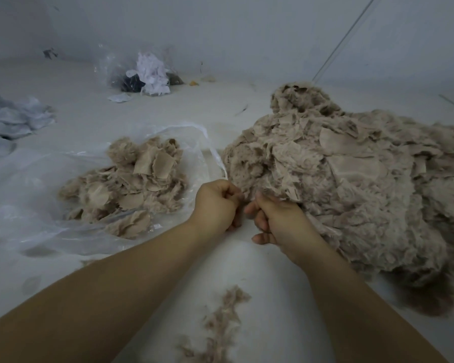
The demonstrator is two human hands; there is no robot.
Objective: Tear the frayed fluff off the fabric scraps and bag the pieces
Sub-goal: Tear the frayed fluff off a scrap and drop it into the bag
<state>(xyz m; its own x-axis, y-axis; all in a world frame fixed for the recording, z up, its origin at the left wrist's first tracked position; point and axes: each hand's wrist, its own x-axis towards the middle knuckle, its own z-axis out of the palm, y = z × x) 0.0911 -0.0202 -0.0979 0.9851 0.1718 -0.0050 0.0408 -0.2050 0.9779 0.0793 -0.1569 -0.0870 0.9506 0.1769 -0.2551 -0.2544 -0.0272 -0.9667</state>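
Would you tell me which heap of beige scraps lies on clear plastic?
The smaller beige heap, on the clear plastic bag at left; the big heap at right lies on the bare floor.

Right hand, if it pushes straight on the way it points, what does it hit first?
Probably the big scrap pile: the right hand points up and away, its fingertips already at the pile's near edge. Depth is unclear.

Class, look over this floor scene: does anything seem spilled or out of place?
Yes. A trail of loose beige fluff lies on the white floor between the forearms, outside both the clear plastic bag and the big beige scrap heap.
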